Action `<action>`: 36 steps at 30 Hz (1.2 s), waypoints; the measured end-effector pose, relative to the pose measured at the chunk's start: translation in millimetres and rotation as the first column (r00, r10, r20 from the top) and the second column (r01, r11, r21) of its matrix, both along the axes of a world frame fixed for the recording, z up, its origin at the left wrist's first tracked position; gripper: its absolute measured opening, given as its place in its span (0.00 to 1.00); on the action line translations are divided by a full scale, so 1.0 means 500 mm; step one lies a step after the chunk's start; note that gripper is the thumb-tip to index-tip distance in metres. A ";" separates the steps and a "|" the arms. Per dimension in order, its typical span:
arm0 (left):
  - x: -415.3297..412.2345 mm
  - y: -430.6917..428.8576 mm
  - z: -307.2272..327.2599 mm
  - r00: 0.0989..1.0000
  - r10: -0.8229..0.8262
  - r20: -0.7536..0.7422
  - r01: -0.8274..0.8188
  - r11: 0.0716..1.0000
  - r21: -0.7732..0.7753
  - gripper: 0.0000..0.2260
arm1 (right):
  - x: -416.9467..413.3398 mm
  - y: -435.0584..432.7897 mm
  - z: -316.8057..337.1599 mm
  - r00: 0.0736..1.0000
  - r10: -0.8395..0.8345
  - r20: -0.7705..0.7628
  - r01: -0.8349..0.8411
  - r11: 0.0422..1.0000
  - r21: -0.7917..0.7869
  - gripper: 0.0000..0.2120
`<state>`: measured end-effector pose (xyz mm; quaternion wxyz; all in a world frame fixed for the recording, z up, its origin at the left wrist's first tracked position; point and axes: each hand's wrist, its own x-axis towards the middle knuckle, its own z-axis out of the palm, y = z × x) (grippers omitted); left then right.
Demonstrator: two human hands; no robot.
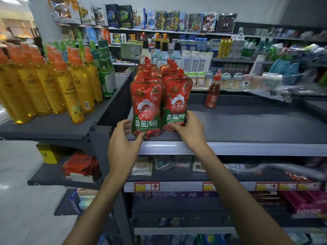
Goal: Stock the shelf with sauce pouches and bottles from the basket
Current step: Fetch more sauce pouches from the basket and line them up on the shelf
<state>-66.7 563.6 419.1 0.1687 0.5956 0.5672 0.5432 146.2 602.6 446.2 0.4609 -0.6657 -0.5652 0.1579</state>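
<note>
Standing upright at the front edge of the grey top shelf (247,124), the front left tomato sauce pouch (146,106) and the front right tomato sauce pouch (177,101) sit side by side, touching, each heading a row of more red spouted pouches (166,76) lined up behind.

The left hand (123,140) cups the lower left corner of the front left pouch. Its thumb lies across the bottom of the printed face, and its fingers (126,127) curl round the left edge, toward the back.

The right hand (190,129) grips the base of the front right pouch. The thumb presses the bottom of the front face, and the fingers, close together, wrap the right edge just beside the green lettering.

A small red sauce bottle (212,92) stands alone farther back and to the right on the same shelf, well apart from both hands. On the neighbouring shelf to the left stand yellow oil bottles with orange caps (53,85) and green bottles (106,80).
</note>
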 end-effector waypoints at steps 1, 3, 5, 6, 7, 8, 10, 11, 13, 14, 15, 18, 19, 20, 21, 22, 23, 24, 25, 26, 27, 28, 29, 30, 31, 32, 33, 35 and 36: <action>0.000 -0.005 -0.002 1.000 0.010 -0.016 -0.010 1.000 0.001 0.25 | 0.001 0.001 -0.006 1.000 0.011 0.002 -0.011 1.000 0.016 0.26; 0.001 -0.017 -0.006 0.999 0.039 -0.036 -0.039 0.999 0.002 0.24 | 0.003 0.001 -0.013 1.000 0.029 -0.012 -0.028 0.999 0.033 0.25; 0.003 -0.033 -0.010 0.995 0.077 -0.058 -0.076 0.997 0.007 0.24 | 0.009 0.000 -0.013 0.999 0.048 -0.018 -0.047 0.998 0.036 0.27; 0.005 -0.042 -0.013 0.992 0.101 -0.076 -0.100 0.995 0.022 0.23 | 0.013 -0.002 -0.013 0.998 0.057 -0.020 -0.056 0.998 0.032 0.28; 0.007 -0.054 -0.016 0.987 0.131 -0.096 -0.127 0.991 0.047 0.22 | 0.018 -0.006 -0.013 0.998 0.065 -0.020 -0.064 0.998 0.028 0.30; 0.013 -0.068 -0.021 0.980 0.161 -0.115 -0.153 0.985 0.076 0.21 | 0.024 -0.015 -0.013 0.998 0.066 -0.009 -0.066 0.997 0.028 0.31; 0.037 -0.103 -0.034 0.977 0.175 -0.121 -0.158 0.978 0.139 0.16 | 0.045 -0.051 -0.020 0.999 0.047 0.024 -0.049 0.995 0.091 0.28; 0.056 -0.119 -0.042 0.984 0.143 -0.106 -0.126 0.980 0.155 0.13 | 0.059 -0.076 -0.028 0.999 0.046 0.029 -0.050 0.985 0.167 0.26; 0.107 -0.147 -0.071 0.997 0.017 -0.081 -0.006 0.991 0.137 0.09 | 0.097 -0.139 -0.059 0.997 0.065 0.046 -0.076 0.942 0.327 0.20; 0.139 -0.158 -0.088 0.995 -0.062 -0.078 0.071 0.991 0.113 0.07 | 0.121 -0.174 -0.080 0.996 0.066 0.059 -0.083 0.922 0.378 0.19; 0.172 -0.167 -0.108 0.987 -0.137 -0.081 0.144 0.986 0.088 0.06 | 0.148 -0.210 -0.101 0.996 0.067 0.059 -0.085 0.914 0.398 0.17; 0.294 -0.200 -0.169 0.934 -0.347 -0.090 0.347 0.938 -0.018 0.05 | 0.251 -0.328 -0.183 0.998 0.058 0.026 -0.063 0.945 0.321 0.16; 0.337 -0.213 -0.191 0.910 -0.408 -0.079 0.404 0.913 -0.061 0.05 | 0.291 -0.369 -0.217 0.999 0.028 0.020 -0.032 0.965 0.261 0.16; 0.381 -0.228 -0.213 0.882 -0.466 -0.065 0.458 0.882 -0.109 0.05 | 0.331 -0.412 -0.254 1.000 -0.016 -0.008 0.018 0.982 0.186 0.16; 0.423 -0.243 -0.240 0.851 -0.524 -0.040 0.512 0.843 -0.163 0.05 | 0.374 -0.456 -0.298 0.995 -0.077 -0.066 0.083 0.992 0.100 0.15; 0.465 -0.257 -0.271 0.815 -0.579 -0.004 0.563 0.794 -0.230 0.05 | 0.415 -0.501 -0.344 0.979 -0.152 -0.135 0.155 0.988 0.010 0.14; 0.506 -0.273 -0.302 0.776 -0.630 0.034 0.610 0.734 -0.298 0.05 | 0.456 -0.546 -0.394 0.951 -0.241 -0.192 0.230 0.970 -0.081 0.13; 0.545 -0.288 -0.338 0.739 -0.671 0.061 0.642 0.674 -0.367 0.06 | 0.495 -0.593 -0.451 0.912 -0.338 -0.230 0.299 0.935 -0.190 0.13; 0.583 -0.304 -0.374 0.700 -0.710 0.078 0.667 0.610 -0.428 0.07 | 0.533 -0.642 -0.512 0.862 -0.436 -0.260 0.347 0.880 -0.325 0.13; 0.621 -0.319 -0.407 0.663 -0.744 0.085 0.677 0.548 -0.491 0.09 | 0.565 -0.694 -0.572 0.797 -0.532 -0.286 0.362 0.800 -0.479 0.13; 0.656 -0.339 -0.438 0.628 -0.774 0.082 0.670 0.484 -0.563 0.10 | 0.589 -0.750 -0.630 0.723 -0.621 -0.304 0.340 0.702 -0.626 0.14; 0.688 -0.352 -0.475 0.602 -0.796 0.068 0.643 0.433 -0.632 0.09 | 0.607 -0.809 -0.685 0.646 -0.695 -0.316 0.295 0.609 -0.737 0.16; 0.720 -0.366 -0.510 0.564 -0.824 0.044 0.616 0.384 -0.688 0.05 | 0.620 -0.865 -0.736 0.577 -0.750 -0.323 0.246 0.537 -0.807 0.18; 0.754 -0.380 -0.544 0.523 -0.852 0.010 0.580 0.347 -0.737 0.06 | 0.629 -0.918 -0.778 0.527 -0.787 -0.322 0.202 0.484 -0.851 0.19; 0.782 -0.394 -0.576 0.460 -0.888 -0.030 0.550 0.311 -0.775 0.10 | 0.637 -0.970 -0.818 0.494 -0.811 -0.313 0.167 0.441 -0.882 0.18; 0.809 -0.406 -0.611 0.420 -0.906 -0.058 0.500 0.284 -0.818 0.09 | 0.644 -1.011 -0.841 0.469 -0.830 -0.303 0.136 0.407 -0.903 0.15; 0.832 -0.417 -0.647 0.391 -0.917 -0.075 0.433 0.256 -0.864 0.05 | 0.654 -1.045 -0.857 0.438 -0.849 -0.296 0.110 0.378 -0.919 0.13; 0.874 -0.434 -0.714 0.336 -0.936 -0.107 0.347 0.228 -0.910 0.06 | 0.683 -1.095 -0.880 0.353 -0.891 -0.284 0.091 0.335 -0.938 0.14; 0.896 -0.438 -0.742 0.306 -0.945 -0.113 0.311 0.212 -0.926 0.08 | 0.703 -1.108 -0.882 0.320 -0.905 -0.278 0.090 0.322 -0.943 0.14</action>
